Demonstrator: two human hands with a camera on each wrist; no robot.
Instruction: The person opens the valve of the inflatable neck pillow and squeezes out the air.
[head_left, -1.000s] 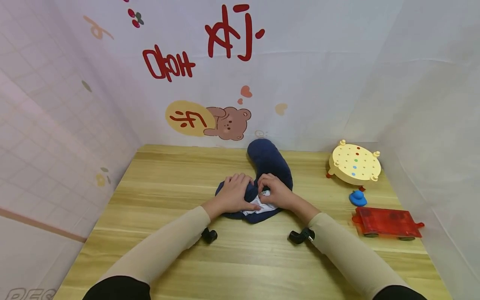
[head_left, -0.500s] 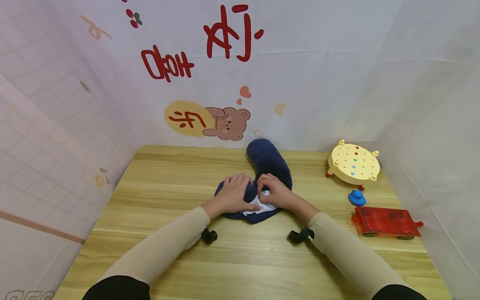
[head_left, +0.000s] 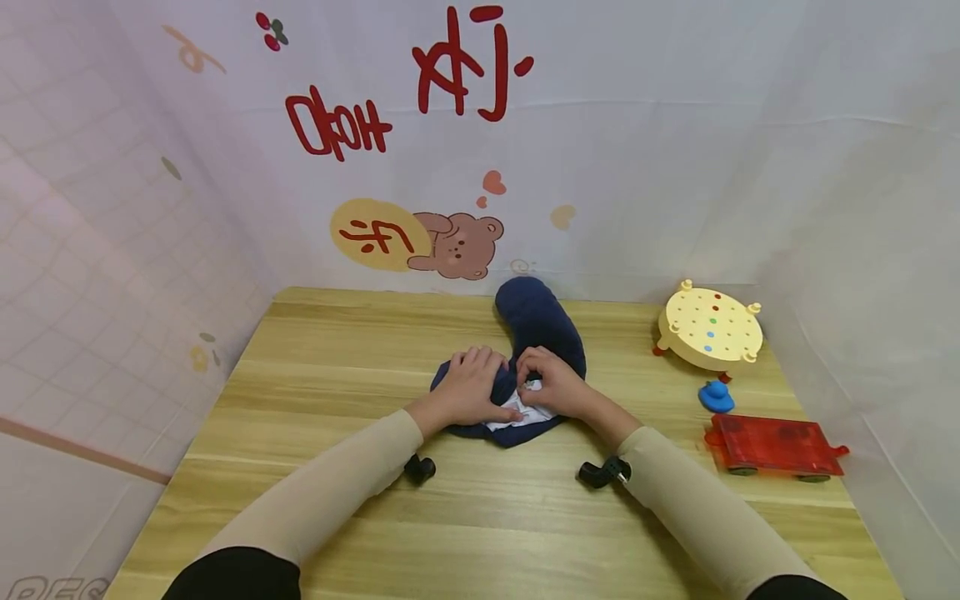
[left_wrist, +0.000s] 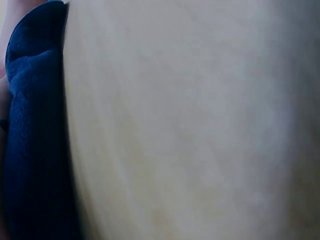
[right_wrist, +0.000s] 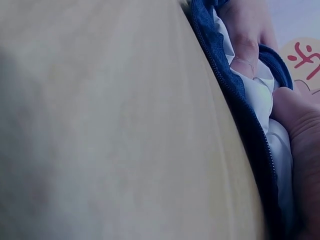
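Observation:
A navy blue neck pillow (head_left: 542, 321) lies curved on the table. Its zipped edge (right_wrist: 227, 92) gapes, and white inner fabric (right_wrist: 257, 97) shows through the opening. My left hand (head_left: 471, 387) grips the pillow's near left end, its thumb lying on the white fabric. On the other side of the opening, my right hand (head_left: 553, 385) has thumb and forefinger curled together at the white fabric and the cover's edge. The right wrist view shows both thumbs against the white fabric. Only the blue cover (left_wrist: 37, 115) and a sliver of hand appear in the left wrist view.
On the right of the wooden table (head_left: 495, 525) are a round yellow pegged toy (head_left: 711, 329), a small blue toy (head_left: 716, 397) and a red wheeled cart (head_left: 776, 444). A printed white cloth wall (head_left: 630, 167) stands behind and along both sides.

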